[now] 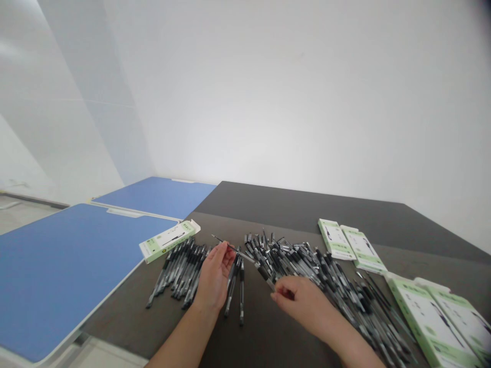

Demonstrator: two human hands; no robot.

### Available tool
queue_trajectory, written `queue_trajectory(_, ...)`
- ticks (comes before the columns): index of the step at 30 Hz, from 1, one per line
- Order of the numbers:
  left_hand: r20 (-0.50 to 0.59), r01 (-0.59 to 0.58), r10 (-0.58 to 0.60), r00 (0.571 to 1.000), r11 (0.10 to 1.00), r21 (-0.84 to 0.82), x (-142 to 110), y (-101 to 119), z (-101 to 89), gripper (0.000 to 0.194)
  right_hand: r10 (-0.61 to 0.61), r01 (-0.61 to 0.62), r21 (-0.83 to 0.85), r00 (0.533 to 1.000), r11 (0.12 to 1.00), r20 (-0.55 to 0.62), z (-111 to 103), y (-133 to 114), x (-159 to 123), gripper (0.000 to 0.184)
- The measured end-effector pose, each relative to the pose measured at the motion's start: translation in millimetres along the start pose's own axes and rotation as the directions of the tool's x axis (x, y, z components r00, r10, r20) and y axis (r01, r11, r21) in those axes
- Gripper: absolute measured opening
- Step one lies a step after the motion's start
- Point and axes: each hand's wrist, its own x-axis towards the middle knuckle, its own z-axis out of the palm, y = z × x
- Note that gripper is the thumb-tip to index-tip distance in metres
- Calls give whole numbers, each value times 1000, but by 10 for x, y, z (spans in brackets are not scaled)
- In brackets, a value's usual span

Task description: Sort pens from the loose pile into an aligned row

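My left hand (215, 273) pinches a thin pen refill (242, 253) between thumb and fingers, slanting down to the right. Its lower end meets the front of a clear pen barrel with a black grip (264, 273); whether it is inside the barrel I cannot tell. My right hand (305, 302) is closed on the rear of that barrel. Beneath and left of my left hand lies a group of pens (178, 273), with a few more pens (241, 296) just right of its wrist. A large heap of pen parts (299, 260) spreads behind and right of my right hand.
A green-and-white pen box (169, 240) lies at the left table edge. More such boxes (362, 248) lie at right, with others (437, 322) nearer. Several dark thin rods (378, 291) lie beside them. Blue tables (76, 266) adjoin the dark table (291, 202); a white wall stands behind.
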Motion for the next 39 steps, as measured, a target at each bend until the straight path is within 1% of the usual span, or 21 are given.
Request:
queue_trajectory(4,7,-19,19,1000,999,35,-16,-17,6,17,-11,11,-47,1000,999,16,20,-27,-2,21)
queue_trajectory(10,-4,-65,66,998,989,132,-31,-15,11,21,-9,9,-47,1000,999,0,30,-28,12,21)
queue_trajectory(15,-39,-81,87,995,987,137,-18,-3,18,22,6,-5,-65,1000,998,10,40,-12,14,20)
queue_trajectory(19,-7,-75,77,997,986,147,-24,-8,16,23,21,-19,-79,1000,997,22,43,-1,13,21)
queue_trajectory(25,1,-91,92,996,978,189,-39,-14,10,23,16,-15,-111,1000,994,6,41,4,21,22)
queue_trajectory(28,31,-105,100,994,966,234,-47,-10,17,21,18,-19,-119,1000,993,-6,45,8,15,20)
queue_trajectory(30,76,-106,89,993,958,265,-48,-7,23,20,9,-12,-125,1000,992,-29,42,18,11,18)
queue_trajectory(32,119,-107,75,990,951,290,-48,-5,26,19,-20,14,-116,999,993,-50,32,29,12,16)
queue_trajectory(34,134,-115,75,988,940,322,-57,-4,32,19,-55,50,-88,997,995,-55,17,34,16,16)
queue_trajectory(37,155,-136,76,985,892,431,-109,3,67,19,-77,74,-55,996,996,-55,0,20,22,16)
queue_trajectory(39,233,-157,37,972,838,523,-173,8,112,17,-83,82,-26,994,996,-75,0,0,26,16)
